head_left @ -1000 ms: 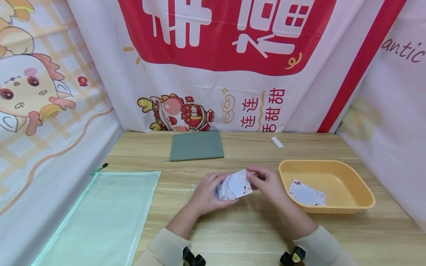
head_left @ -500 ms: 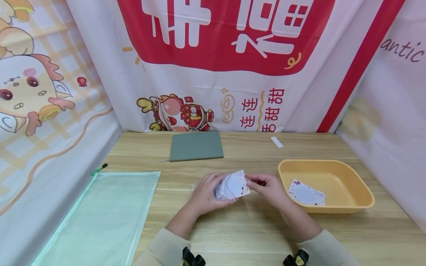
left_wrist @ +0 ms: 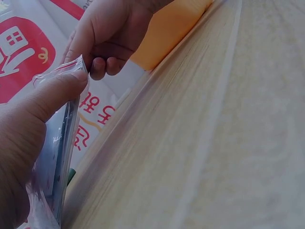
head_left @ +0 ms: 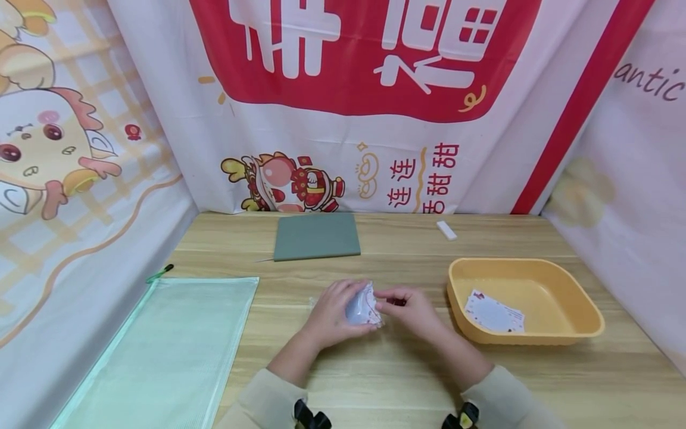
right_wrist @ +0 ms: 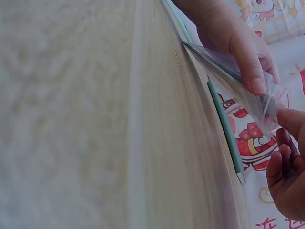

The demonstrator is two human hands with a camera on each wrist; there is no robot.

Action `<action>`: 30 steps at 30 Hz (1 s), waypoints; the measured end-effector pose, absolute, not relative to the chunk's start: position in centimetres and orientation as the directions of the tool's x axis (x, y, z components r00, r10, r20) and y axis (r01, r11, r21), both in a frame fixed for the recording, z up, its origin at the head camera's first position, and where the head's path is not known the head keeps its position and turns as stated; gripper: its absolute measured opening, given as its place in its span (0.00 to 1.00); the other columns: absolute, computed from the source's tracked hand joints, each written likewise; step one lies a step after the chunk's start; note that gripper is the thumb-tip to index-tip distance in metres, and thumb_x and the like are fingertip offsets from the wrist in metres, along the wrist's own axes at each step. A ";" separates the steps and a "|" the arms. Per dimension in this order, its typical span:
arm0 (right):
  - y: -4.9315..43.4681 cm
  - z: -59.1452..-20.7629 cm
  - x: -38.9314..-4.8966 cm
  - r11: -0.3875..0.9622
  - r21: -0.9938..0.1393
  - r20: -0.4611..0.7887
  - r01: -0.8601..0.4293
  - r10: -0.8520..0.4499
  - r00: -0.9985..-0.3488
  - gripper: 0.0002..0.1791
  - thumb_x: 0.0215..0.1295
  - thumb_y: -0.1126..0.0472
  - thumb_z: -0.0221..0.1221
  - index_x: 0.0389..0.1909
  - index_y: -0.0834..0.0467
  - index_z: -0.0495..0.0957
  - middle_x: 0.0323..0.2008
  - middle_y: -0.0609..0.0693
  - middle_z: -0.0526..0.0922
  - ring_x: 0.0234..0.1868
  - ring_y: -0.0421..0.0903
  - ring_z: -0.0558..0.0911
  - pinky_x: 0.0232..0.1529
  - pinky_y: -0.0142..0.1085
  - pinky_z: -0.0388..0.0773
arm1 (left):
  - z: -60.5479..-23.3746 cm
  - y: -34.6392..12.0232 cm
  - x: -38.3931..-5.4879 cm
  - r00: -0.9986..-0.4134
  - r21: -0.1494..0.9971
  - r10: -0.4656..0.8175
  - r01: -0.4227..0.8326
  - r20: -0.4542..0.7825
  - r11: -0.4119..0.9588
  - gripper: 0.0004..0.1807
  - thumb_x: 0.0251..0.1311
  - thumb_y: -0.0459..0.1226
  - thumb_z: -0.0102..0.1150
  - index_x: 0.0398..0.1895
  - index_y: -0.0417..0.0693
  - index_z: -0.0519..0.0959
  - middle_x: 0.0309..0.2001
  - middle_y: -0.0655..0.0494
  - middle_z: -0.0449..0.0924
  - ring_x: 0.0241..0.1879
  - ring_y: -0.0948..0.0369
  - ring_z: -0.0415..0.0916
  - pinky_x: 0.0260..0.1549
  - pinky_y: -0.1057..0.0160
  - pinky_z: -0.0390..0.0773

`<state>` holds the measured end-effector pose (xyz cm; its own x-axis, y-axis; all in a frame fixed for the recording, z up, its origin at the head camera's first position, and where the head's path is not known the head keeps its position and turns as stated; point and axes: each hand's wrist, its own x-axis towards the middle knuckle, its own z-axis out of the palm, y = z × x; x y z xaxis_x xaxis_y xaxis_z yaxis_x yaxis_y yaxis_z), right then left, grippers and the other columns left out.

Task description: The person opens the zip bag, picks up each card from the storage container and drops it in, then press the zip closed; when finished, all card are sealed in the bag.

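My left hand (head_left: pixel 336 313) grips a clear plastic zip bag (left_wrist: pixel 71 114) with a stack of white printed cards inside, its thumb across the front. At the bag's opening, my right hand (head_left: pixel 409 310) pinches the edge between thumb and index finger, its other fingers curled in. The cards (head_left: pixel 367 305) show through the plastic with small coloured prints. Seen from the right wrist, the bag (right_wrist: pixel 233 76) is held on edge close over the table, with the right thumb (right_wrist: pixel 289 119) at its open end.
A yellow basket (head_left: pixel 536 336) at the right contains a few loose printed cards (head_left: pixel 494 311). Toward the back lie a grey-green notebook (head_left: pixel 317 237) and a small white block (head_left: pixel 446 230). A mint mesh zip pouch (head_left: pixel 161 345) covers the left of the wooden table (head_left: pixel 386 381).
The white card that stuck out of the bag has slid left into it. My right hand has moved left with it, up to the bag's opening; the left hand has stayed put.
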<state>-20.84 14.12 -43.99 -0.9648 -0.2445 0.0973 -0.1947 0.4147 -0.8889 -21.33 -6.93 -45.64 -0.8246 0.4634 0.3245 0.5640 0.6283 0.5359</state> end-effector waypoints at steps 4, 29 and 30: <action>13.5 -44.3 -20.9 0.414 -0.879 0.127 -0.237 -0.276 -0.953 0.14 0.59 0.63 0.67 0.45 0.62 0.85 0.39 0.57 0.87 0.33 0.35 0.76 0.33 0.25 0.74 | -45.7 -7.0 -21.3 -0.821 0.535 0.467 0.569 0.328 0.625 0.47 0.44 0.57 0.72 0.69 0.52 0.69 0.64 0.53 0.73 0.63 0.54 0.69 0.63 0.47 0.70; 23.0 -39.4 -20.4 0.590 -0.800 0.101 -0.107 -0.042 -0.994 0.19 0.65 0.53 0.63 0.52 0.60 0.83 0.34 0.50 0.81 0.33 0.38 0.73 0.31 0.28 0.74 | -45.6 -6.9 -21.2 -0.819 0.539 0.464 0.573 0.339 0.617 0.46 0.44 0.56 0.73 0.69 0.52 0.69 0.62 0.50 0.74 0.63 0.51 0.69 0.63 0.44 0.69; 23.9 -39.3 -20.5 0.607 -0.787 0.108 -0.110 -0.039 -0.993 0.19 0.65 0.53 0.63 0.52 0.60 0.82 0.34 0.51 0.81 0.33 0.38 0.73 0.31 0.28 0.74 | -45.6 -6.9 -21.2 -0.820 0.542 0.462 0.571 0.338 0.616 0.46 0.43 0.56 0.73 0.69 0.52 0.69 0.62 0.50 0.74 0.63 0.51 0.69 0.63 0.44 0.69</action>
